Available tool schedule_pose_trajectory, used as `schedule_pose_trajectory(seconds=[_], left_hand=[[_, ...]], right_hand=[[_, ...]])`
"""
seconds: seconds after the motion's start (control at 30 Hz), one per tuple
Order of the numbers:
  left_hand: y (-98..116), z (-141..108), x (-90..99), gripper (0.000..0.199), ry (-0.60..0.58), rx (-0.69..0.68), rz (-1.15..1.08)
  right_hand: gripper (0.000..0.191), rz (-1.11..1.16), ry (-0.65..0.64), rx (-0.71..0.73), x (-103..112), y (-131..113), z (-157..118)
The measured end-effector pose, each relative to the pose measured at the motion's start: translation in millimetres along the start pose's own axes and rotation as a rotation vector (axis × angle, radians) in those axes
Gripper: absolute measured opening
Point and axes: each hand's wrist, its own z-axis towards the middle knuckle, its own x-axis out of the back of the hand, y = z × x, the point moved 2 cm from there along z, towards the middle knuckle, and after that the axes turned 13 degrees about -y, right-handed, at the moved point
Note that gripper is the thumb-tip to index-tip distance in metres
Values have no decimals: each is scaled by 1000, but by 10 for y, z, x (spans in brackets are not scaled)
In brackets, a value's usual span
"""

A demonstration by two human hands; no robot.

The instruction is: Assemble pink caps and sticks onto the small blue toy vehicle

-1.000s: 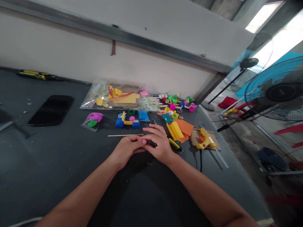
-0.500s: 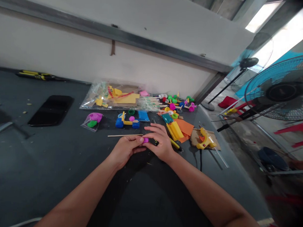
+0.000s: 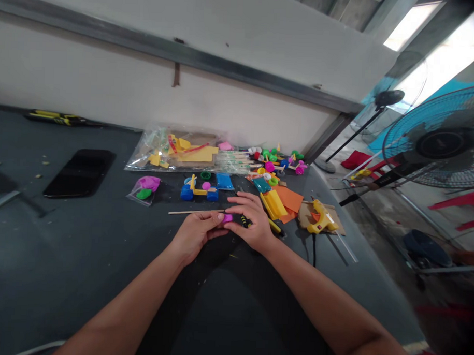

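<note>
On the desk [image 3: 63,254], well left of the fingers, lies a black phone [image 3: 79,173], then a clear bag [image 3: 135,196] of pink and green clay. A blue toy car [image 3: 199,193] sits just beyond the left hand [image 3: 196,233].

The thin wooden stick [image 3: 192,212] lies left of the fingers, its long axis almost level across the view. Its free end points left, and its other end reaches the left hand, the nearer of the 2 hands.

Pink clay [image 3: 227,218] sits between the 2 hands, just beside that end of the stick. The left fingers [image 3: 214,217] pinch closed on it, and the right hand [image 3: 251,222] curls closed against it from the other side. A striped black-and-yellow piece [image 3: 244,220] shows under the right fingers [image 3: 242,201]. Farther right lies a yellow glue gun [image 3: 323,217].
</note>
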Motion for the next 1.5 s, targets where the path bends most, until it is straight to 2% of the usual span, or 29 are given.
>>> schedule_pose_trajectory(seconds=[0.2, 0.33, 0.57, 0.77, 0.93, 1.1, 1.3, 1.5], left_hand=[[-22, -6, -21, 23, 22, -54, 59], [-32, -12, -28, 31, 66, -60, 105], [-29, -14, -24, 24, 39, -64, 101], [-16, -16, -29, 27, 53, -48, 55], [-6, -17, -34, 25, 66, -71, 67], [-13, -16, -23, 26, 65, -76, 31], [-35, -13, -17, 21, -16, -18, 73], [-32, -15, -26, 19, 10, -44, 81]], right_hand=[[7, 65, 51, -73, 26, 11, 14], [3, 55, 62, -77, 21, 14, 16], [8, 32, 36, -55, 18, 18, 3], [5, -11, 52, -37, 28, 16, 3], [21, -19, 43, -30, 10, 15, -1], [14, -46, 32, -11, -2, 29, -9], [13, -42, 27, 7, -8, 12, -12], [19, -58, -10, 13, -15, 12, -11]])
